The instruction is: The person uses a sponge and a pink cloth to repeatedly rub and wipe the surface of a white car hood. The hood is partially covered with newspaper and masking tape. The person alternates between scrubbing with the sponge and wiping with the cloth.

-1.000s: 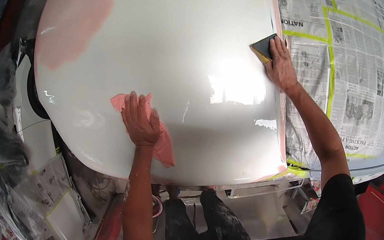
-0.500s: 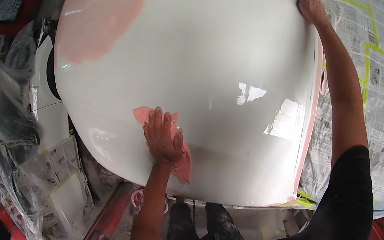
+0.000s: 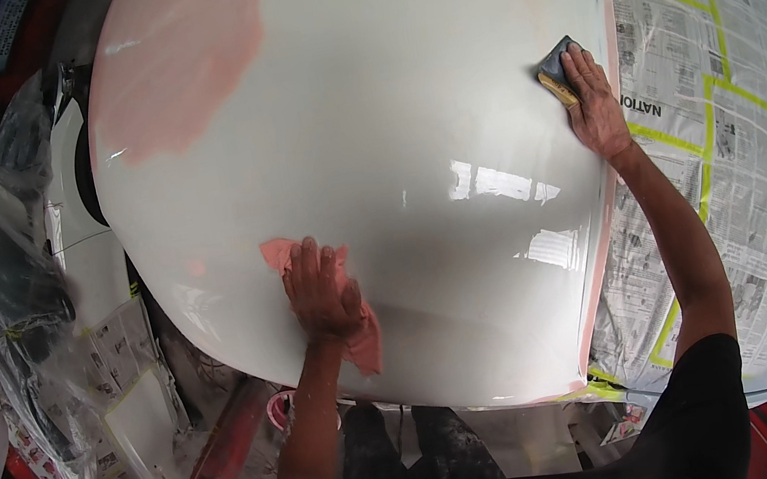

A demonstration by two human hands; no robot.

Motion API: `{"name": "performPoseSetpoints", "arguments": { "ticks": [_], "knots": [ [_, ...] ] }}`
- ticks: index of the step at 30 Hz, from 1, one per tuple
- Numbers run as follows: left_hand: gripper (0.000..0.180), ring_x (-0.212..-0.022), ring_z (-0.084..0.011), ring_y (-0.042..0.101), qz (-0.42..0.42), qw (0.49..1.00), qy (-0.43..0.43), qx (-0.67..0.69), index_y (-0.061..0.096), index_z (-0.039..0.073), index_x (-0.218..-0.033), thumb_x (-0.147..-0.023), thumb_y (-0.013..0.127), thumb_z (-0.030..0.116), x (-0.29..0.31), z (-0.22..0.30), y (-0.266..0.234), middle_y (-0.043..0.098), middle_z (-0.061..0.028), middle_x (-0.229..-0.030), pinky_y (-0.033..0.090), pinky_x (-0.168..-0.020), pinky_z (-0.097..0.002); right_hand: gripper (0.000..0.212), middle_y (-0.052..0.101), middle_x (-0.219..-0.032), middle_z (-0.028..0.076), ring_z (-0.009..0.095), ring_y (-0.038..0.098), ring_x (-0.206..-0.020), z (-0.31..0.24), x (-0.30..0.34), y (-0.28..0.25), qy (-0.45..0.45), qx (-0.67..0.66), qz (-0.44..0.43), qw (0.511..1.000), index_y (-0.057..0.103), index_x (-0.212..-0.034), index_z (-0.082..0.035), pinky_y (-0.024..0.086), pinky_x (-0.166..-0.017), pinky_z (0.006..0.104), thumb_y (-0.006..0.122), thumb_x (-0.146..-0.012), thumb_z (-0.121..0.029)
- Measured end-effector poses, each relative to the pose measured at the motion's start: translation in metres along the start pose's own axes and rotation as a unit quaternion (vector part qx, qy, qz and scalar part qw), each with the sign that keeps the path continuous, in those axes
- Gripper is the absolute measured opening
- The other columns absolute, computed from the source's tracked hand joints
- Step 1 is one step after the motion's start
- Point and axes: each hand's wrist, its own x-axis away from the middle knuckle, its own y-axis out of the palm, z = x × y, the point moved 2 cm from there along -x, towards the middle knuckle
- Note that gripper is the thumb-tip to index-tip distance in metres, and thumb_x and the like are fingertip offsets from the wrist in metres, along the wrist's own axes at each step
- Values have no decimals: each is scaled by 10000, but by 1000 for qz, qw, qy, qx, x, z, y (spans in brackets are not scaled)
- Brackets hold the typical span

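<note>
A big white car hood (image 3: pixel 365 131) fills the middle, with a salmon-pink patch (image 3: pixel 173 72) at its far left. My left hand (image 3: pixel 320 296) presses a crumpled pink cloth (image 3: pixel 363 342) against the hood's near left part, fingers close together over it and thumb to the side. Near the hood's right edge, my right hand (image 3: pixel 597 107) grips a sanding block (image 3: pixel 558 68), dark grey on top with a yellowish side, its fingers laid over the block. The block's underside is hidden against the surface.
Newspaper masking (image 3: pixel 737 109) with yellow-green tape covers the car beyond the hood's right edge. At left stand plastic-wrapped parts (image 3: pixel 7 231) and a red metal rail (image 3: pixel 223 434). A pink roll (image 3: pixel 280 411) lies below the hood's near edge. Light reflections shine on the hood.
My right hand has drawn the sanding block nearer along the hood's right side. My left hand stays on the cloth in about the same place. The view has shifted slightly.
</note>
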Motion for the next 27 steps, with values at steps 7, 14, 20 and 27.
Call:
{"name": "performPoseSetpoints", "arguments": {
  "ticks": [7, 14, 20, 27],
  "knots": [
    [566, -1430, -482, 409, 18, 999, 33, 20, 506, 51, -1436, -1030, 438, 440, -16, 10, 12, 452, -228, -1550, 297, -1129, -657, 547, 444, -1559, 235, 402, 490, -1370, 125, -163, -10, 149, 91, -18, 984, 474, -1473, 27, 422, -1146, 486, 412, -1033, -291],
    [552, -1424, -498, 412, -12, 1000, 4, 6, 496, 46, -1454, -1040, 442, 407, 0, 3, -4, 458, -242, -1545, 301, -1130, -647, 564, 365, -1623, 224, 398, 373, -1489, 15, -72, 4, 59, 65, -81, 993, 399, -1560, -28, 319, -1248, 446, 467, -1024, -192],
    [563, -1436, -481, 408, 12, 999, 24, 27, 500, 47, -1461, -1024, 464, 401, -10, 7, 6, 452, -233, -1555, 293, -1129, -646, 565, 460, -1538, 271, 441, 491, -1366, 76, -168, -3, 86, 66, -27, 994, 442, -1495, 62, 406, -1156, 485, 498, -975, -152],
    [541, -1445, -472, 405, 2, 1000, 14, 13, 512, 34, -1450, -1016, 475, 356, -6, 0, -5, 454, -233, -1554, 294, -1136, -635, 708, 379, -1604, 255, 417, 384, -1465, -92, -32, 13, 7, 33, 25, 999, 393, -1537, 45, 314, -1215, 495, 624, -908, -184]
  ]
}}
